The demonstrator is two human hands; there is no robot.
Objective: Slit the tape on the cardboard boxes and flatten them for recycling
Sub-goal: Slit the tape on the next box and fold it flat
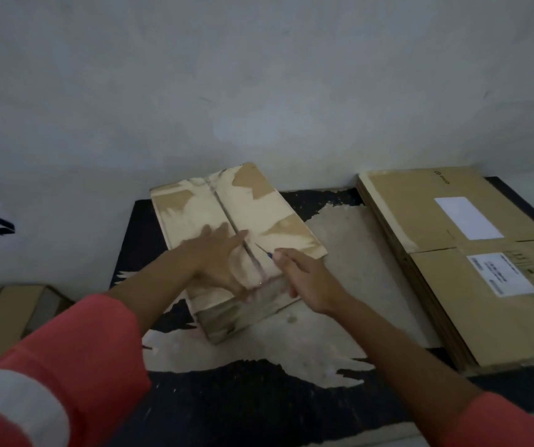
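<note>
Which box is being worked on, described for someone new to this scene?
On the dark mat by the wall, look left of the stack of flattened cardboard. The box sits mid-mat, left hand flat on it, right hand holding a blue tool at its seam. Only it is blotched with pale torn patches; the stack bears white labels.

Taped box lies on the surface, flattened stack to its right.

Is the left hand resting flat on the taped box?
Yes, the left hand lies open, fingers straight, on top of the taped box.
</note>
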